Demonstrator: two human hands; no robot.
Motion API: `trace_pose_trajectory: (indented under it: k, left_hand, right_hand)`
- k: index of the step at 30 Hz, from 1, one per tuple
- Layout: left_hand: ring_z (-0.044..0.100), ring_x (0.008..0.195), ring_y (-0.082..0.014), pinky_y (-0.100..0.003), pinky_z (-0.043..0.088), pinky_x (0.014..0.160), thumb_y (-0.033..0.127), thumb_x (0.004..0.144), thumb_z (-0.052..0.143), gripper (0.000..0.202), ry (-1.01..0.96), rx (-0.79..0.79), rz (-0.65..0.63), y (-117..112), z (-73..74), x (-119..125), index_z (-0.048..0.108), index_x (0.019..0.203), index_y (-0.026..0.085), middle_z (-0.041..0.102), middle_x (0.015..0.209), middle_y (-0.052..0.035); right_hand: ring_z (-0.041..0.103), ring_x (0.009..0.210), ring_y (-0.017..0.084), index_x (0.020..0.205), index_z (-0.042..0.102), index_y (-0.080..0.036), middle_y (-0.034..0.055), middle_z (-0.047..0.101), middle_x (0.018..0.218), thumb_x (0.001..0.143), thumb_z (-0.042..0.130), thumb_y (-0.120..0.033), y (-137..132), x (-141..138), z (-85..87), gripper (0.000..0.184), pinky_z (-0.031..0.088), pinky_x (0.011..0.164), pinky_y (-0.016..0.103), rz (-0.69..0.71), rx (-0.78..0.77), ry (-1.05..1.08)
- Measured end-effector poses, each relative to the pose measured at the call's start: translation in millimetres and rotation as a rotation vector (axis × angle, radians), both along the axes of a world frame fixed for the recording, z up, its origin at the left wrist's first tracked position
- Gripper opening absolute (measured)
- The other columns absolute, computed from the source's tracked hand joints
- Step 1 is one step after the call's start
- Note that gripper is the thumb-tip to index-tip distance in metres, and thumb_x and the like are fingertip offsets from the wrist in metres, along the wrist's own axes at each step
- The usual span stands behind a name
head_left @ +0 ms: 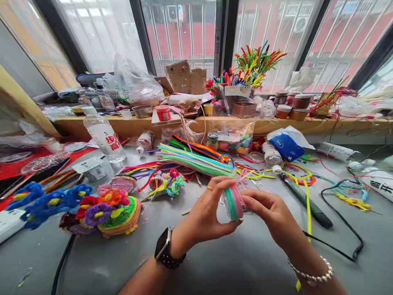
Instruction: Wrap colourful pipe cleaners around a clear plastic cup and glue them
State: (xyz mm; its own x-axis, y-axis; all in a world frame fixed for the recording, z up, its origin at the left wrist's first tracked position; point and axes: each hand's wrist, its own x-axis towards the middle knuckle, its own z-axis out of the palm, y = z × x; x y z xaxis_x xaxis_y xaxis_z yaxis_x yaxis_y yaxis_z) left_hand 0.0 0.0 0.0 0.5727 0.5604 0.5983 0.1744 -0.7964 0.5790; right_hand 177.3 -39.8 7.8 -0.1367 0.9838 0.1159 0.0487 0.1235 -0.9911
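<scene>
My left hand (201,213) curls its thumb and fingers around a small round piece (233,201) wound with mint-green and pink pipe cleaner. Clear plastic shows at its edges, like a small cup. On the other side, my right hand (273,215) has its fingertips closed against the pink windings; what exactly they pinch is hidden. Just behind my hands lies a bundle of pastel pipe cleaners (193,159). To the left sit pipe-cleaner flowers (98,207) beside a wound yellow, green and pink piece (123,219). A smaller flower piece (170,184) rests nearer the middle.
A bottle (104,137) stands at the left. On the right are a green-handled tool (307,200), a black cable (345,221), a fallen bottle (272,155) and a blue tissue pack (287,145). Jars (297,108) and bundled pipe-cleaner stems (254,67) line the wooden sill.
</scene>
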Motion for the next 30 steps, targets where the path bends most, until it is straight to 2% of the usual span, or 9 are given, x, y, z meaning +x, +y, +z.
trace_pose_trajectory:
  k: [4,7,10,13,15,17,20,24,30]
  left_hand:
    - [0.045,0.114,-0.0238,-0.040,0.040,0.097,0.020,0.067,0.068,0.066,0.019,-0.090,0.029,0.8,0.4,-3.5,0.035,0.124,0.026,0.047,0.119,-0.0091]
    - [0.049,0.111,-0.0237,-0.037,0.044,0.092,0.021,0.066,0.070,0.064,-0.073,-0.263,0.119,5.9,3.3,-9.5,0.039,0.122,0.026,0.048,0.121,-0.0086]
    - [0.055,0.104,-0.0187,-0.031,0.045,0.090,0.022,0.065,0.073,0.065,-0.427,-0.478,0.187,13.3,10.3,-15.2,0.041,0.120,0.027,0.054,0.114,-0.0044]
    - [0.057,0.101,-0.0160,-0.029,0.045,0.089,0.024,0.065,0.074,0.058,-0.876,-0.699,0.220,19.9,18.7,-19.5,0.046,0.116,0.025,0.060,0.103,-0.0013]
    - [0.059,0.098,-0.0156,-0.029,0.046,0.088,0.024,0.067,0.072,0.048,-1.039,-0.878,0.179,23.0,22.2,-22.2,0.050,0.110,0.024,0.062,0.100,-0.0012]
    - [0.061,0.096,-0.0154,-0.029,0.047,0.086,0.024,0.071,0.069,0.037,-1.105,-0.964,0.160,25.1,23.4,-24.6,0.053,0.104,0.022,0.062,0.100,-0.0022]
    - [0.062,0.093,-0.0139,-0.028,0.048,0.085,0.023,0.074,0.064,0.029,-1.148,-1.004,0.170,26.4,23.1,-26.2,0.055,0.101,0.020,0.063,0.100,-0.0031]
    - [0.062,0.093,-0.0135,-0.028,0.049,0.086,0.020,0.074,0.064,0.027,-1.200,-1.023,0.182,26.7,23.1,-24.6,0.056,0.100,0.021,0.063,0.099,-0.0032]
    - [0.060,0.102,-0.0152,-0.030,0.047,0.090,0.022,0.075,0.065,0.029,-1.244,-1.012,0.215,28.7,23.2,-25.6,0.057,0.102,0.024,0.062,0.106,-0.0035]
  right_hand:
    - [0.063,0.082,0.016,0.089,0.074,-0.023,0.0024,0.072,0.087,0.081,0.058,-0.043,3.3,0.0,4.4,0.026,0.050,0.071,0.023,0.003,0.035,-0.029]
    - [0.064,0.087,0.019,0.084,0.072,-0.022,0.0043,0.072,0.089,0.081,0.056,-0.047,7.8,6.7,-0.2,0.029,0.050,0.072,0.025,-0.150,0.063,-0.030]
    - [0.064,0.087,0.020,0.084,0.070,-0.020,0.0061,0.071,0.089,0.080,0.057,-0.047,13.2,14.9,-7.2,0.030,0.051,0.069,0.027,-0.327,0.074,-0.038]
    - [0.064,0.086,0.020,0.087,0.068,-0.020,0.0061,0.071,0.089,0.080,0.057,-0.046,18.2,20.1,-11.9,0.029,0.051,0.073,0.029,-0.405,0.093,-0.061]
    - [0.064,0.088,0.019,0.088,0.066,-0.020,0.0054,0.070,0.090,0.080,0.057,-0.046,21.5,21.2,-13.0,0.029,0.050,0.079,0.031,-0.441,0.116,-0.077]
    - [0.064,0.089,0.019,0.088,0.066,-0.019,0.0054,0.070,0.091,0.080,0.056,-0.045,24.7,21.1,-12.1,0.029,0.049,0.083,0.032,-0.466,0.145,-0.094]
    - [0.065,0.087,0.020,0.089,0.065,-0.018,0.0069,0.071,0.090,0.080,0.056,-0.045,28.8,20.2,-7.0,0.030,0.051,0.080,0.033,-0.492,0.185,-0.134]
    - [0.065,0.084,0.019,0.090,0.064,-0.017,0.0081,0.071,0.090,0.082,0.052,-0.046,34.0,21.5,1.3,0.032,0.052,0.076,0.032,-0.517,0.241,-0.236]
    - [0.066,0.075,0.019,0.085,0.064,-0.016,0.0083,0.070,0.087,0.081,0.054,-0.046,50.3,33.2,5.9,0.032,0.051,0.066,0.030,-0.514,0.272,-0.535]
